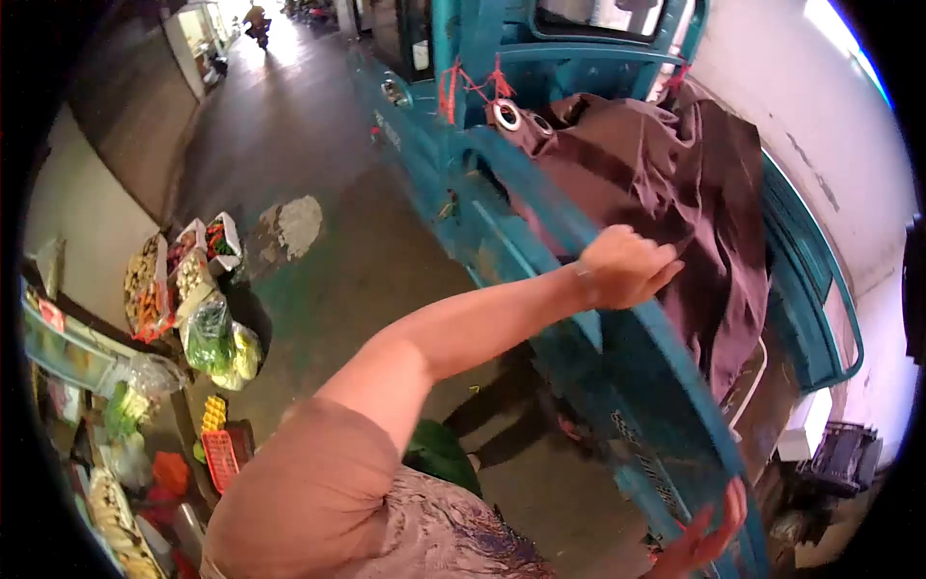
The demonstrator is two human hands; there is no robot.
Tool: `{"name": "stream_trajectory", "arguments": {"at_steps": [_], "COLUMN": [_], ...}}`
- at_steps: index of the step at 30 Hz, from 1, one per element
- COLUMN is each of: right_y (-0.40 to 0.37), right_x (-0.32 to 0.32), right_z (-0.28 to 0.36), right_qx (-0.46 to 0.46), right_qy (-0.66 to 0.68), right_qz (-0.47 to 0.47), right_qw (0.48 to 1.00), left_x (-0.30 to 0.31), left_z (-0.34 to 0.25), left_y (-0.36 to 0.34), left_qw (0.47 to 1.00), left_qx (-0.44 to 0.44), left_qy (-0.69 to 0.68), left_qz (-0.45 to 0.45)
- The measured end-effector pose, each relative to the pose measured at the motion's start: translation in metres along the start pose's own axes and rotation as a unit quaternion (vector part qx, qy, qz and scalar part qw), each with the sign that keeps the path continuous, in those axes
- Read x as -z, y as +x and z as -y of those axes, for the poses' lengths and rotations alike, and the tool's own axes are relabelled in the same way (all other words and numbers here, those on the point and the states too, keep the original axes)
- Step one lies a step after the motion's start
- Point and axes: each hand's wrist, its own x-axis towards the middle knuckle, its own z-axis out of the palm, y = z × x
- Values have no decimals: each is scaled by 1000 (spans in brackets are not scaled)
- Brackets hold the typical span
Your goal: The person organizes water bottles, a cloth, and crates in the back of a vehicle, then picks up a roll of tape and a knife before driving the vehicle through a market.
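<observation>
A dark brown curtain (666, 159) with metal eyelet rings (507, 116) lies crumpled in the bed of a teal cargo vehicle (521, 198). My left arm reaches across the vehicle's side panel. At the cloth's near edge, my left hand (625, 268) is closed, its fingers curled at a fold of the curtain; the fingertips are partly hidden. Lower down, my right hand (709, 533) is beside the rear end of the side panel. Its fingers are apart, slightly blurred, with nothing seen in them.
Red ties (473, 85) hang on the vehicle's front frame. Boxes of vegetables (149, 285) and bagged greens (207, 333) stand along the left wall, near a red basket (221, 459). A black crate (841, 459) sits behind the vehicle. Far up the lane is a rider (257, 24).
</observation>
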Motion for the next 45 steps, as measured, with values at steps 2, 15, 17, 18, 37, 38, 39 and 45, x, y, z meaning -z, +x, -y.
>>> {"name": "stream_trajectory", "arguments": {"at_steps": [2, 15, 17, 18, 37, 38, 39, 45], "right_y": [36, 111, 113, 118, 127, 129, 133, 146], "right_x": [-38, -148, -145, -145, -153, -153, -150, -160], "right_z": [0, -15, -1, 7, 3, 5, 10, 36], "right_qx": [1, 33, -1, -1, 82, 81, 57, 16], "right_qy": [-107, -245, -244, -251, -227, -224, -205, -189], "right_qz": [23, 124, 134, 137, 109, 108, 140, 151], "right_qw": [994, 961, 960, 958, 964, 965, 967, 970], "left_x": [-35, 2, 17, 23, 13, 9, 6, 19], "left_z": [12, 26, 54, 77, 345, 350, 353, 346], "left_y": [27, -50, -127, -170, -272, -269, -268, -260], "left_qw": [998, 975, 981, 987, 775, 800, 823, 824], "left_qx": [35, -124, -75, 9, 581, 561, 540, 542], "left_qy": [-50, -144, -170, -160, -227, -196, -166, -146], "left_qz": [17, -113, -51, 8, -105, -83, -60, -76]}}
